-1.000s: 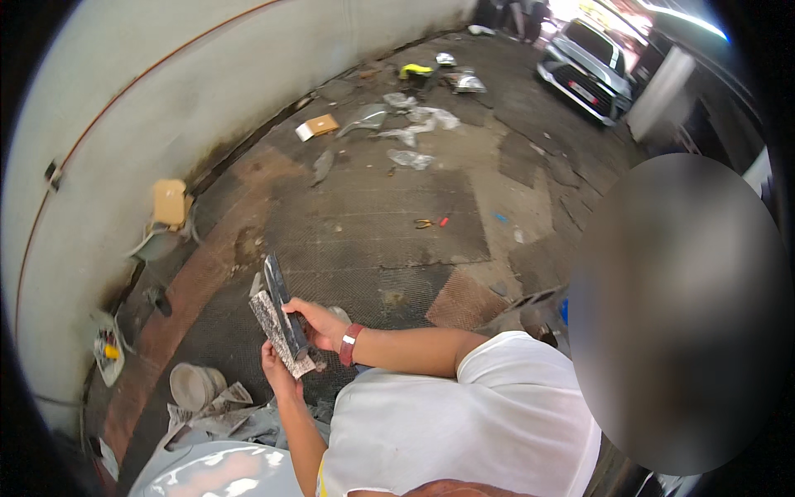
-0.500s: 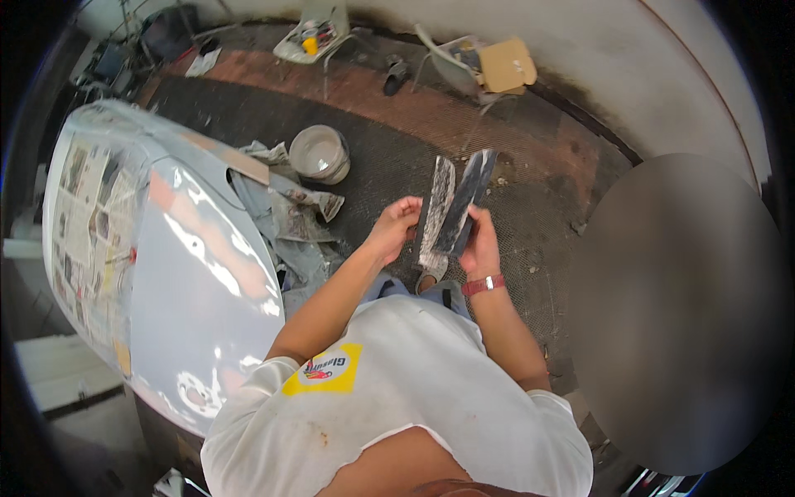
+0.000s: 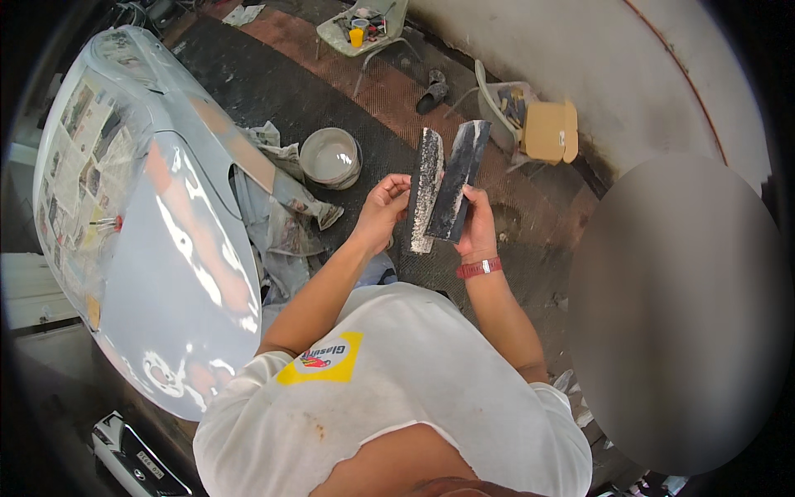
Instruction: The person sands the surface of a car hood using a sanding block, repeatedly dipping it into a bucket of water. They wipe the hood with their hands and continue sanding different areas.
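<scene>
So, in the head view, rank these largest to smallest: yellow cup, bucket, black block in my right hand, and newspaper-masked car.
1. Newspaper-masked car
2. Bucket and black block: unsure; the block looks longer, the bucket wider, and the block is nearer the camera.
3. Yellow cup

Rising at upper right as a stained off-white wall [image 3: 530, 50], carrying a thin reddish-brown pipe [image 3: 687, 71]. Spreading below as dark textured floor [image 3: 244, 70], showing a reddish band [image 3: 291, 43], bearing two pale plastic chairs [image 3: 486, 93].
</scene>
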The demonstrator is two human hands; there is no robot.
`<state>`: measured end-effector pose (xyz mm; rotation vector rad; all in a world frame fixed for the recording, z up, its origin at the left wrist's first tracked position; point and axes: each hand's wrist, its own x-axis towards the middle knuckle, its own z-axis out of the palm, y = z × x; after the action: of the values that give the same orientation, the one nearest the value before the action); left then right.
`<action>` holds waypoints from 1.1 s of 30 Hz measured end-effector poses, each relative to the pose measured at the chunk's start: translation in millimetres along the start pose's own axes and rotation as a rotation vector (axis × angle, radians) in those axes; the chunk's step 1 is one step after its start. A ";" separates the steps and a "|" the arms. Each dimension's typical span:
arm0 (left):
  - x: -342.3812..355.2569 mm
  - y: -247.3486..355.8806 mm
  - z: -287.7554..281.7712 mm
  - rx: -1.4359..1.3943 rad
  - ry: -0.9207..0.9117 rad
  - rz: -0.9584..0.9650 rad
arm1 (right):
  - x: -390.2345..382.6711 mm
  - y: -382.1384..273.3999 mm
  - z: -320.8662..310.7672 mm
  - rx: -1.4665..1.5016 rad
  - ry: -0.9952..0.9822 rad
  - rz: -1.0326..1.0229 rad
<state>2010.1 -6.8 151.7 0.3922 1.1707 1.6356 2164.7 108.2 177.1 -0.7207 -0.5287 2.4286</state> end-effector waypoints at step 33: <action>458.4 214.2 -183.0 -0.296 0.249 0.081 | 602.5 -81.4 173.1 -0.308 -0.193 0.338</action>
<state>1572.4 303.9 114.6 0.0476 1.0805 1.9362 1668.0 495.9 126.1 -0.7533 -0.9402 2.7829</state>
